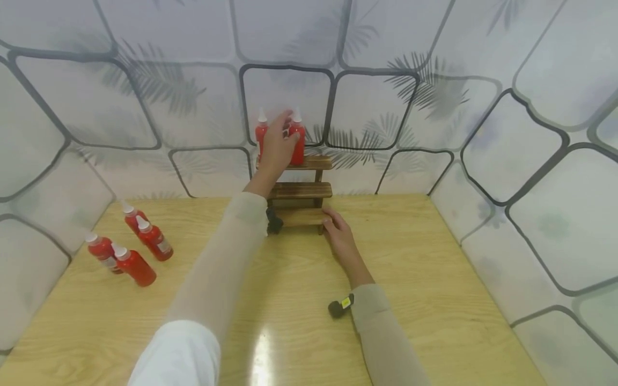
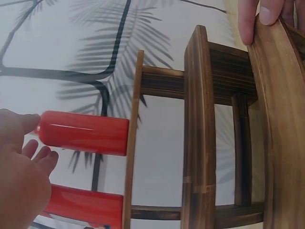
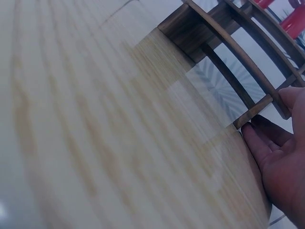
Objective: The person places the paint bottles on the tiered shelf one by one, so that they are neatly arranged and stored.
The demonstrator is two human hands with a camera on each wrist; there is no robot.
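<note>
A three-tier wooden display stand (image 1: 301,190) stands against the back wall. Two red bottles with white nozzle caps, a left bottle (image 1: 261,134) and a right bottle (image 1: 298,143), stand upright on its top tier. My left hand (image 1: 276,145) is beside the right bottle, its thumb at the bottle's neck and the other fingers loosely bent, not wrapped around it. It partly covers the left bottle. With thumb and fingers, my right hand (image 1: 340,236) grips the right end of the lowest tier (image 2: 286,119); the right wrist view shows fingers by the stand's foot (image 3: 252,112).
Several more red bottles (image 1: 137,268) are grouped on the left of the wood-grain table (image 1: 415,321), leaning in the wide view. Patterned walls (image 1: 203,107) enclose the back and sides. A black wrist camera (image 1: 336,309) sits at my right cuff.
</note>
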